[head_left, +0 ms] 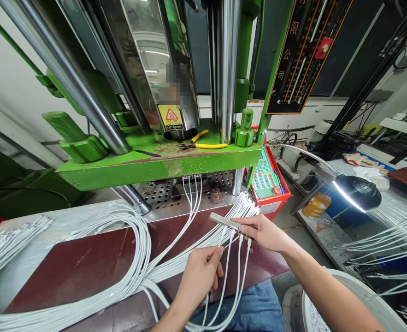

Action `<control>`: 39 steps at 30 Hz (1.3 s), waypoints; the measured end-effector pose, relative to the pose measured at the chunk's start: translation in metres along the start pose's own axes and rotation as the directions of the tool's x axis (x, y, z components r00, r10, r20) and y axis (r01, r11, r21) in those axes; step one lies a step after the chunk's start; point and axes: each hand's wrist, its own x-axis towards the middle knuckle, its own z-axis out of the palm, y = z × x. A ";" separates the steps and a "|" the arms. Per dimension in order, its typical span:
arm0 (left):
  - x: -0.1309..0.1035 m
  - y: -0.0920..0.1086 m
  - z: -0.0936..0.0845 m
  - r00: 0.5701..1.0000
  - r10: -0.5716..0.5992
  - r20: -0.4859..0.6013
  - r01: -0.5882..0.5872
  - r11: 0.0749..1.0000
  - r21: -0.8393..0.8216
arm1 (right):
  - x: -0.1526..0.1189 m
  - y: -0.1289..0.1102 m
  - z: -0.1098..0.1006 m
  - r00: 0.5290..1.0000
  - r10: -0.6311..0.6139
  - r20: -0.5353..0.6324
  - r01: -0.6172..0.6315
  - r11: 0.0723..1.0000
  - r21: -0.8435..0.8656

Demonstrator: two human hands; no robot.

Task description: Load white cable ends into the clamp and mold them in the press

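Observation:
In the head view my right hand grips a flat grey metal bar by its right end, fingers on top. Several white cables run down from the bar's near edge, their pale ends set in it. Just below, my left hand is closed, thumb and forefinger pinching one white cable close to where it meets the bar. The other attached cables hang in loops in front of the person's jeans. Behind the bar lies a bundle of white cable ends.
A green press stands ahead, with yellow-handled pliers on its ledge. Three cables enter a dark metal mould beneath. Coiled white cables cover the brown board's left. A red control box, lamp and white bucket are right.

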 end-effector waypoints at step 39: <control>-0.002 -0.018 -0.041 0.999 0.016 -0.039 -0.019 0.996 -0.084 | 0.125 -0.006 0.037 0.963 -0.183 0.198 0.269 0.725 -0.634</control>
